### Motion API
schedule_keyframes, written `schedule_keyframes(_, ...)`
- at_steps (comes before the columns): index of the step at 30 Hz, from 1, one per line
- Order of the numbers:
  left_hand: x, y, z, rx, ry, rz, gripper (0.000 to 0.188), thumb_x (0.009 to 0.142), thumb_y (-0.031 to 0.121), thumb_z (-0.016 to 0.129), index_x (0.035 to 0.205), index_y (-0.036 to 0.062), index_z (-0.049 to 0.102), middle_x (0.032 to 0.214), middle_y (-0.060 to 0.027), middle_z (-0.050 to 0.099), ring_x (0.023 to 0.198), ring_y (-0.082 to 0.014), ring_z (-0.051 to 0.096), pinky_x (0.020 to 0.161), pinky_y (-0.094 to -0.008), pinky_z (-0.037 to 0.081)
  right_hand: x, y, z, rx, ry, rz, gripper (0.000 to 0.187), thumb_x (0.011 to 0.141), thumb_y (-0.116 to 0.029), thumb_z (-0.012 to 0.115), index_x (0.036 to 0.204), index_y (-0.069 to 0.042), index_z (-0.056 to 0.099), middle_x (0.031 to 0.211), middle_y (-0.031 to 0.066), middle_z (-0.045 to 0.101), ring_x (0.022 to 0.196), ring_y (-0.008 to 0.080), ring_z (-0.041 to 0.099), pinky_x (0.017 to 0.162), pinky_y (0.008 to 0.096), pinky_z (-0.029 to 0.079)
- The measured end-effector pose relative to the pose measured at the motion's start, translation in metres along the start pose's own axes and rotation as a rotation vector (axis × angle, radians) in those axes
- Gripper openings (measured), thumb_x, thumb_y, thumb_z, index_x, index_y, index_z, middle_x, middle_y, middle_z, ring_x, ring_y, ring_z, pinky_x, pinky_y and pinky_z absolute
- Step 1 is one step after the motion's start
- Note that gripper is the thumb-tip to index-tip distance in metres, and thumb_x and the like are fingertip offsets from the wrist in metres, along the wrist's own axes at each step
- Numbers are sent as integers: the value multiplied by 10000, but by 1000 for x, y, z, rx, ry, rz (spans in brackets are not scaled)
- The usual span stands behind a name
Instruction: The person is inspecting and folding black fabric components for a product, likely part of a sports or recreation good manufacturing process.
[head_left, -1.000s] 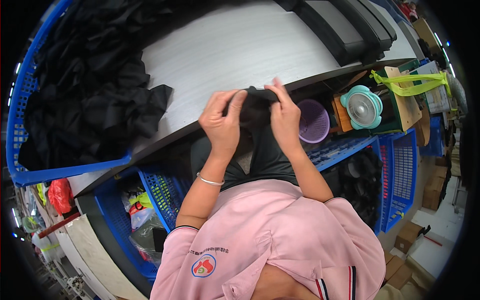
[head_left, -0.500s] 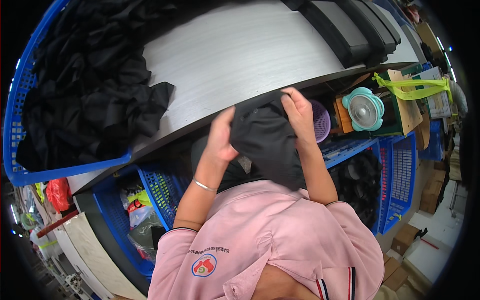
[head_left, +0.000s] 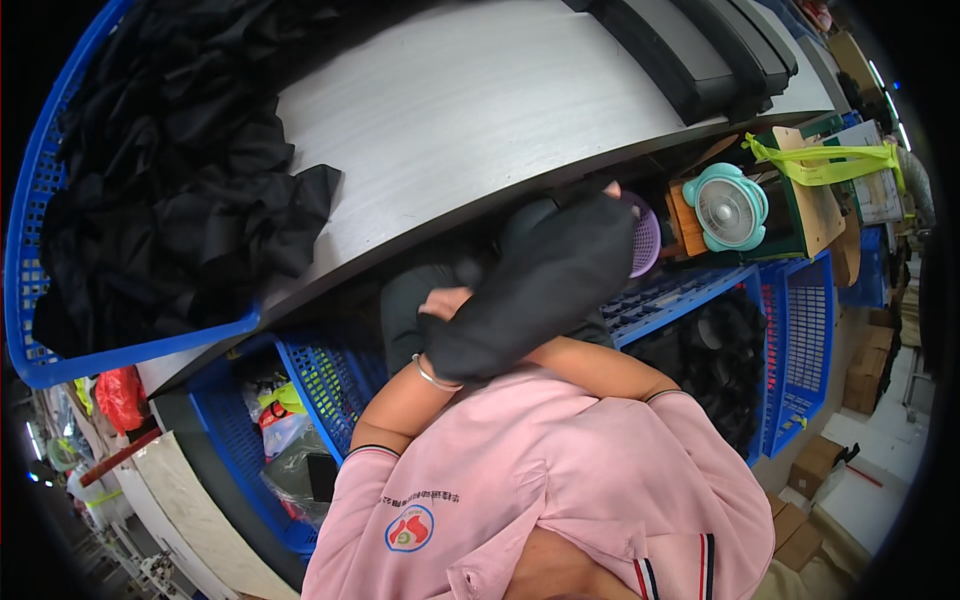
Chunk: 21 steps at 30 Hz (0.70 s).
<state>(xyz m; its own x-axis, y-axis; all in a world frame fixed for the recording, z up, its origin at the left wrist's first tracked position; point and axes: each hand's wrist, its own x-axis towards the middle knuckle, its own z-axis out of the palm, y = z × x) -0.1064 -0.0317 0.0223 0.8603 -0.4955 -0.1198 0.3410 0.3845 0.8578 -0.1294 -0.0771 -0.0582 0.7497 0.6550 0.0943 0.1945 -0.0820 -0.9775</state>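
Now black cloth [head_left: 545, 285] lower, perhaps unfolded.

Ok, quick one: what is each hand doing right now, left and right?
Left hand: closed on the black cloth, mostly covered by it.
Right hand: only a fingertip shows above the same cloth; grip cannot be told.

Limp black fabric garment [head_left: 545, 285], stretched slantwise and draped over both hands, held just below the table edge, close above the lap.
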Motion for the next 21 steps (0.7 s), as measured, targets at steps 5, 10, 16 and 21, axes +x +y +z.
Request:
schedule_keyframes(5, 39, 32, -14, 187, 228, 133, 563, 1023, 243, 456, 1559, 223, 285, 1603, -36, 311, 1422, -228, 366, 1053, -336, 369, -27, -11, 1, -100, 162, 112, 169, 956, -56, 543, 1089, 1, 629, 1027, 80, 651, 980, 130, 594, 826, 304, 489)
schedule_keyframes(10, 22, 51, -62, -283, 481, 258, 633, 1038, 262, 462, 1607, 181, 196, 1664, -101, 159, 1495, -257, 253, 1125, -358, 304, -40, -35, -59, 71, 486, 430, 243, 994, -176, 584, 905, 31, 674, 817, 78, 678, 718, 127, 665, 654, 281, 521)
schedule_keyframes(16, -3, 41, -51, 290, 167, 345, 612, 1052, 301, 442, 1590, 108, 221, 1642, -134, 211, 1505, -262, 229, 1194, -347, 224, -7, -74, -90, -65, 461, 126, 264, 915, -178, 709, 1077, 20, 645, 989, 53, 656, 894, 127, 612, 814, 267, 485)
schedule_keyframes(21, -5, 48, -55, 331, 506, 399, 516, 1027, 109, 500, 1505, -1, 341, 1501, -155, 435, 1398, -185, 399, 1190, -326, 255, -19, -97, -105, 624, 219, 144, 183, 941, -161, 671, 1000, 11, 664, 911, -22, 649, 836, 58, 553, 769, 213, 433)
